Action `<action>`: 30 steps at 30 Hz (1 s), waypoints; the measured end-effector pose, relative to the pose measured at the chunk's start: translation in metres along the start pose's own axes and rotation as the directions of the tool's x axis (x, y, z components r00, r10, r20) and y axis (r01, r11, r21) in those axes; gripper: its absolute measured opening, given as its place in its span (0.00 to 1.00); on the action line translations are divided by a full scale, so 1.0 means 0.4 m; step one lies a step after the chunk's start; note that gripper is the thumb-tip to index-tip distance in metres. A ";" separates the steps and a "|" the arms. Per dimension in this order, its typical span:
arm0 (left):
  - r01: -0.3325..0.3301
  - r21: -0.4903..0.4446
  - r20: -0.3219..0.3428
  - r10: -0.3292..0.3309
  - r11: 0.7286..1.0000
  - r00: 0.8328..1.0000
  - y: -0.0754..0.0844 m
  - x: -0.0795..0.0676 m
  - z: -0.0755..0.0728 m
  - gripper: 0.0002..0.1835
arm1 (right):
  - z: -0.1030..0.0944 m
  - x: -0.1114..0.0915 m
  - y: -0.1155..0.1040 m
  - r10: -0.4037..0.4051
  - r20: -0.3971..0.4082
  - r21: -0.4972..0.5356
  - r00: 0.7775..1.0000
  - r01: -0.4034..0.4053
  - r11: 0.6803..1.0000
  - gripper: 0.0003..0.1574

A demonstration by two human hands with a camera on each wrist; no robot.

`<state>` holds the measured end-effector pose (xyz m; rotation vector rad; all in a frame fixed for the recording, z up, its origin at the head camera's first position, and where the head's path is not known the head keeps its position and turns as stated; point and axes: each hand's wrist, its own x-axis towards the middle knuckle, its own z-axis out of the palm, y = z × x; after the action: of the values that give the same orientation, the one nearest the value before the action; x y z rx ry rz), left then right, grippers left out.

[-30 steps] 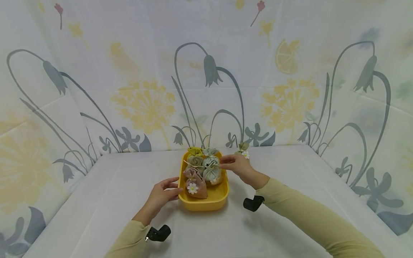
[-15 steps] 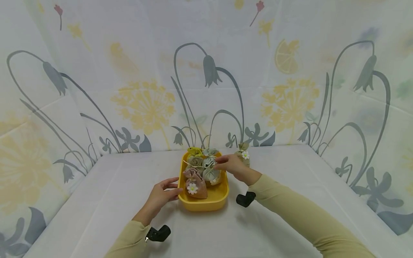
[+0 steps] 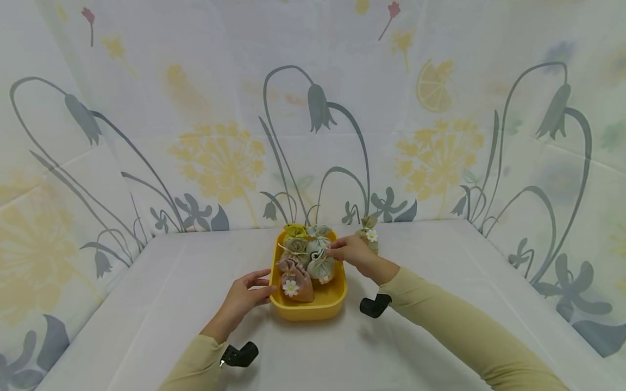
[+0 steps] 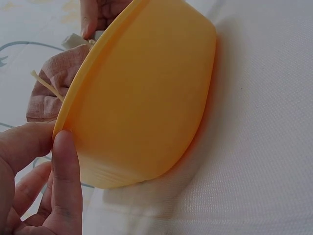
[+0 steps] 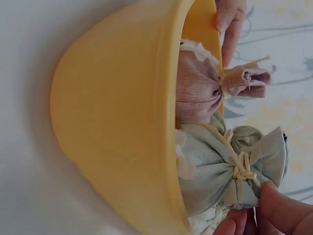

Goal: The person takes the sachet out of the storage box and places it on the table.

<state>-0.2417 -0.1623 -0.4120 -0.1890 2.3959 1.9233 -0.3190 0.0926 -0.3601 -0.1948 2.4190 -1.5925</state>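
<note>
A yellow tub point(image 3: 309, 313) holds several small drawstring pouches. My left hand point(image 3: 246, 296) pinches its left rim, the thumb and fingers on either side of the edge in the left wrist view. My right hand point(image 3: 359, 254) reaches over the right rim and pinches the gathered neck of a pale blue-green pouch point(image 5: 210, 166), just above its tied cream cord. Nearest the front sits a dusty pink pouch point(image 3: 300, 288) with a white flower. Behind these are an olive-grey pouch point(image 3: 295, 247), a yellow one point(image 3: 295, 230) and another pale pouch point(image 3: 319, 231).
An olive-green pouch point(image 3: 370, 239) with a white flower stands on the table outside the tub, behind my right hand. A white cloth covers the table point(image 3: 415, 336), and a flower-printed curtain point(image 3: 313, 163) hangs at its back edge. Each wrist carries a black camera point(image 3: 375, 306).
My right hand has moved left from the tub's right rim onto the pale blue-green pouch. The pink pouch has shifted slightly toward the front. My left hand stays on the rim.
</note>
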 end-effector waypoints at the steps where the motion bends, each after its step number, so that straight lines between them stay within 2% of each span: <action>1: 0.000 -0.002 0.001 0.000 1.000 1.000 0.000 0.000 0.000 0.26 | 0.000 -0.003 -0.002 -0.002 -0.002 0.003 1.000 0.002 1.000 0.14; 16: -0.011 -0.019 0.004 0.011 1.000 1.000 -0.006 -0.001 -0.004 0.26 | -0.010 -0.076 -0.047 -0.043 -0.006 0.084 0.999 0.043 0.996 0.16; 30: 0.001 -0.010 -0.001 -0.001 1.000 1.000 -0.004 -0.001 0.000 0.28 | -0.081 -0.184 -0.057 -0.157 0.045 0.155 0.987 0.149 0.977 0.15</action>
<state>-0.2410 -0.1627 -0.4133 -0.1916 2.3861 1.9355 -0.2573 0.1300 -0.3178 -0.4018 2.2770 -1.8019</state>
